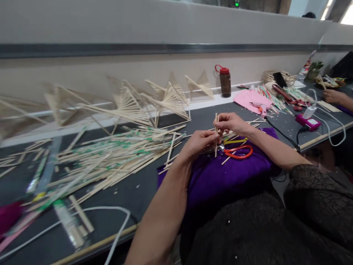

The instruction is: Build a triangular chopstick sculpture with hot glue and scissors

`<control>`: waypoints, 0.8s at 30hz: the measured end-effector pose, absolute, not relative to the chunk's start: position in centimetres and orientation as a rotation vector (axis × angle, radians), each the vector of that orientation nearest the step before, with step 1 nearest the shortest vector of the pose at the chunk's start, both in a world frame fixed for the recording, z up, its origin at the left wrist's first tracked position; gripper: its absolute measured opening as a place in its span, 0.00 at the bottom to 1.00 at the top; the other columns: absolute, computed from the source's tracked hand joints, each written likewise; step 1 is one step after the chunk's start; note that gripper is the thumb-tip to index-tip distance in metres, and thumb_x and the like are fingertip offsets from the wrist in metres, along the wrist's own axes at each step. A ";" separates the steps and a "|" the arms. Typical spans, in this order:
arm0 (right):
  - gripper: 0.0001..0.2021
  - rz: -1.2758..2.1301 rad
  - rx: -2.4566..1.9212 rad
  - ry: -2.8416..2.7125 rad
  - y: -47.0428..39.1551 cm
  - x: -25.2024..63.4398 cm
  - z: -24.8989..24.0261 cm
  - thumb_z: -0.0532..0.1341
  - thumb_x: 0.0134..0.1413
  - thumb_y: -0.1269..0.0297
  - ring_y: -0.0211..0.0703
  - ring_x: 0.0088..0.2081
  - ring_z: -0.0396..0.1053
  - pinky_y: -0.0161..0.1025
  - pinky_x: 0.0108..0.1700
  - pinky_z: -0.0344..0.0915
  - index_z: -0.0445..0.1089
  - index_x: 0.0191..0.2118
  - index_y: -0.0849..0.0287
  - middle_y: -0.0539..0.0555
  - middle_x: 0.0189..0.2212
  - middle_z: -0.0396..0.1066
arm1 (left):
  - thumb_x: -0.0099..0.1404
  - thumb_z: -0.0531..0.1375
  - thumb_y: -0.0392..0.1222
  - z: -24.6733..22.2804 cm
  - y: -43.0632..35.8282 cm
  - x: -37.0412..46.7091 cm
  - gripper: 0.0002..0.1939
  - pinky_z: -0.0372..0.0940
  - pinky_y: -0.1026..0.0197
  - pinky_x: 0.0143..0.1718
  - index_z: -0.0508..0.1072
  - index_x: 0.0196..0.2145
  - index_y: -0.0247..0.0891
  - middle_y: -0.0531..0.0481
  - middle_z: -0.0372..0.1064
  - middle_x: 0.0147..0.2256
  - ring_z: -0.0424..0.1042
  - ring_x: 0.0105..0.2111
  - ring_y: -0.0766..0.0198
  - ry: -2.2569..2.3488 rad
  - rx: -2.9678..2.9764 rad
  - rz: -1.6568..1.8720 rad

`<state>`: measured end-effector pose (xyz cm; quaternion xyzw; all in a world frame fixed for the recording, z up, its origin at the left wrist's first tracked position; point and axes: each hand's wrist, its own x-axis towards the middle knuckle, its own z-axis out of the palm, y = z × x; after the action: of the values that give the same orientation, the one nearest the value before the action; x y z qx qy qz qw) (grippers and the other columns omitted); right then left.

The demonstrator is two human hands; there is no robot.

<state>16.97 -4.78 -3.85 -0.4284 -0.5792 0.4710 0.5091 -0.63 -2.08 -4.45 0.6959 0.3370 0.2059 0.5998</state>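
Two short wooden sticks stand side by side, nearly upright, between my hands. The fingers of my left hand pinch them around the middle. My right hand is closed on their upper part, thumb and fingertips together. Just below and right of my hands, orange-handled scissors lie on a purple cloth that covers the table edge and my lap. A yellow item lies behind the scissors, with more loose sticks around it.
Many wooden sticks, some in wrappers, cover the table at left. Stick structures stand along the wall. A bottle, a glue gun on pink material, a purple power block and another person's hand are farther right.
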 end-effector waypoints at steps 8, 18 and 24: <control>0.08 0.991 -1.066 -1.016 -3.8 19.5 -3.3 0.66 0.47 0.65 0.27 0.18 0.61 0.27 0.19 0.51 0.68 0.26 0.62 0.46 0.20 0.69 | 0.48 0.69 0.49 -4.5 -1.8 -0.7 0.16 0.51 0.67 0.17 0.79 0.28 0.32 0.47 0.72 0.23 0.58 0.17 0.73 0.786 1.554 0.381; 0.11 1.160 -1.123 -1.272 -4.5 21.1 -3.7 0.67 0.48 0.60 0.29 0.21 0.66 0.27 0.19 0.54 0.75 0.33 0.63 0.52 0.26 0.76 | 0.50 0.69 0.47 -4.8 -1.8 -0.7 0.15 0.51 0.68 0.18 0.80 0.32 0.32 0.46 0.73 0.24 0.61 0.18 0.73 0.771 1.487 0.378; 0.11 1.016 -1.202 -1.359 -4.5 18.8 -3.9 0.64 0.52 0.62 0.29 0.19 0.63 0.28 0.19 0.52 0.72 0.25 0.63 0.49 0.19 0.70 | 0.49 0.69 0.48 -4.7 -2.1 -0.7 0.17 0.53 0.67 0.18 0.80 0.33 0.31 0.43 0.75 0.26 0.62 0.19 0.72 0.779 1.494 0.364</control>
<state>18.77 -4.50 -3.93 -0.4984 -0.5637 0.4213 0.5064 -0.71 -2.09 -4.73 0.6579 0.3428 0.1605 0.6510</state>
